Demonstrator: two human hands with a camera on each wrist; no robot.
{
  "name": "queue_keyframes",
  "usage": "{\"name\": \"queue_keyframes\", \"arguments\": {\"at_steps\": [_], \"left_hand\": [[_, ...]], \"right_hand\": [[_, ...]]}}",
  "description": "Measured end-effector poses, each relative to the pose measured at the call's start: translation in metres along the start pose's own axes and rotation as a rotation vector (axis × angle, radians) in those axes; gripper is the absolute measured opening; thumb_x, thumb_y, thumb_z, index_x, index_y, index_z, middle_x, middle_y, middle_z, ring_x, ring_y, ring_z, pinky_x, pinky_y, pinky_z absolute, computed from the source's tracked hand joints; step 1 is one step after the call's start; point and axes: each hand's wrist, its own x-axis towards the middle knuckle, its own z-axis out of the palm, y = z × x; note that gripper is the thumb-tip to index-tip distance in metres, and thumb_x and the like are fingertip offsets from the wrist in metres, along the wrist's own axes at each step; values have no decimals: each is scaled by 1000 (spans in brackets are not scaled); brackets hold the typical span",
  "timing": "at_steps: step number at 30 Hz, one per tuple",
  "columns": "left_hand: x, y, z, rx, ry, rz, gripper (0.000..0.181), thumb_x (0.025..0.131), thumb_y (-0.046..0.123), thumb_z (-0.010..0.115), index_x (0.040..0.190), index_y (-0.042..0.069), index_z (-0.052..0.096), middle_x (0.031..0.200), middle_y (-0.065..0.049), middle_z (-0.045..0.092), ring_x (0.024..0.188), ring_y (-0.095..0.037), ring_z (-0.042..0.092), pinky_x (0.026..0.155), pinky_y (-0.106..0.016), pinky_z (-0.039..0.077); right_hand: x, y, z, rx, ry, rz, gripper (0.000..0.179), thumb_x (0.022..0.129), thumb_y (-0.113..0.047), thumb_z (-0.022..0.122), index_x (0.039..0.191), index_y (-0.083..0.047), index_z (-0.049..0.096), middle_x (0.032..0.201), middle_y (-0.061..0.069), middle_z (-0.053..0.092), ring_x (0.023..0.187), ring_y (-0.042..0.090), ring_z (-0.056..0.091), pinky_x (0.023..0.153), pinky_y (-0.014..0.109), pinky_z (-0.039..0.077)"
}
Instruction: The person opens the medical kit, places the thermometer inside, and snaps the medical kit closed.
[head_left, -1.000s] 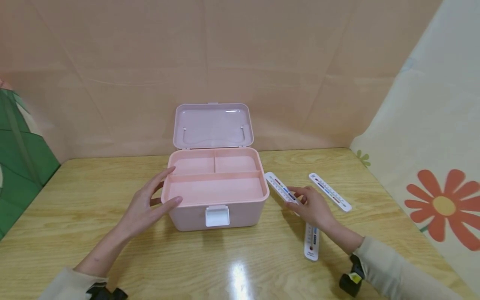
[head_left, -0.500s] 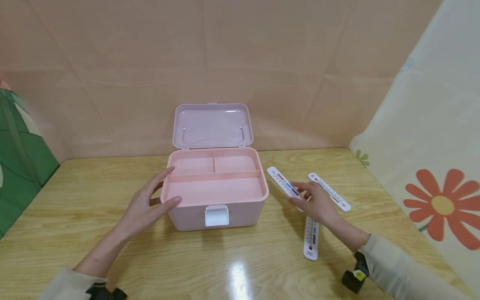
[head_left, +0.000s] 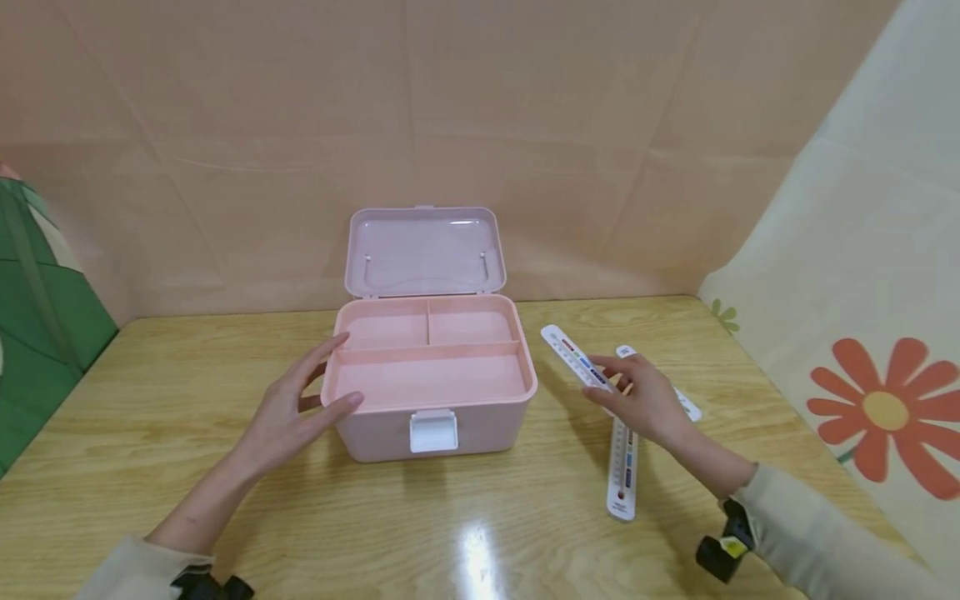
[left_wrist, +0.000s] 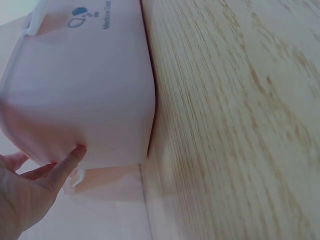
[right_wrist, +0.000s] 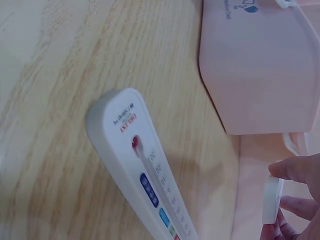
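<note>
A pink medicine box (head_left: 442, 433) stands with its lid (head_left: 426, 250) raised and a divided tray (head_left: 431, 375) on top. My left hand (head_left: 292, 408) rests against its left end, fingers spread and lightly bent at the rim. In the left wrist view, a fingertip of the left hand (left_wrist: 30, 195) touches the box wall. My right hand (head_left: 637, 400) pinches one end of a white thermometer (head_left: 573, 357), held tilted above the table, right of the box. A second thermometer (head_left: 621, 475) lies below that hand. A third thermometer (head_left: 686, 404) lies behind it, partly covered.
The wooden table (head_left: 225, 367) ends at a plain pinkish backdrop (head_left: 600, 167). A pale cloth with a red flower (head_left: 888, 408) hangs on the right. Green patterned cloth (head_left: 45, 333) is at the left edge. A white latch (head_left: 433, 433) sits on the box front.
My right hand has moved a little right and back, raising the pinched thermometer and carrying it away from the box. More of the thermometer lying behind is covered. My left hand stays put.
</note>
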Motion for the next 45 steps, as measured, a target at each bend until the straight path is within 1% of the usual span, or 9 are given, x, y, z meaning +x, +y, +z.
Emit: {"name": "queue_keyframes", "arguments": {"at_steps": [4,10,17,24,33,40,45], "left_hand": [[0,1,0,3,-3,-3,71,91,30,65,151,28,27,157,-15,24,135,-44,37,96,-56,48],[0,0,-1,-19,-6,14,70,91,27,65,151,30,28,157,-14,24,135,-45,37,96,-57,48],[0,-1,-1,-25,-10,14,70,92,27,64,151,30,27,157,-14,23,135,-45,36,96,-57,47],[0,-1,-1,-26,-10,15,70,92,27,64,151,30,28,157,-13,24,135,-44,37,96,-57,48],[0,-1,-1,-28,-7,14,70,91,28,65,151,30,28,157,-13,24,135,-44,36,96,-57,47],[-1,0,-1,-23,-11,5,70,92,28,64,151,30,27,157,-13,23,135,-45,36,96,-57,47],[0,0,-1,-21,-9,6,70,91,28,65,151,30,27,157,-14,24,135,-44,36,97,-57,47]], "right_hand": [[0,-2,-7,-6,-19,12,47,84,-21,73,125,-1,61,98,17,60,76,19,52,52,25,42],[-1,-6,-17,-10,-23,23,48,86,-24,71,128,-3,60,100,17,59,78,20,50,51,25,41],[-2,-10,-25,-24,-31,30,49,86,-25,72,128,-4,60,100,16,56,79,21,49,54,24,40],[-1,-18,-30,-12,-7,-19,47,84,-24,73,125,-3,62,96,15,57,77,19,48,55,24,38],[-2,-27,-36,-16,-8,-52,44,84,-23,73,122,-5,65,94,12,59,76,18,49,56,23,39],[0,-35,-42,4,-23,-71,43,84,-23,73,123,-5,65,97,13,59,78,17,49,57,22,42],[1,-37,-45,3,-26,-98,43,84,-22,74,123,-6,65,95,11,59,78,16,49,57,22,41]]}}
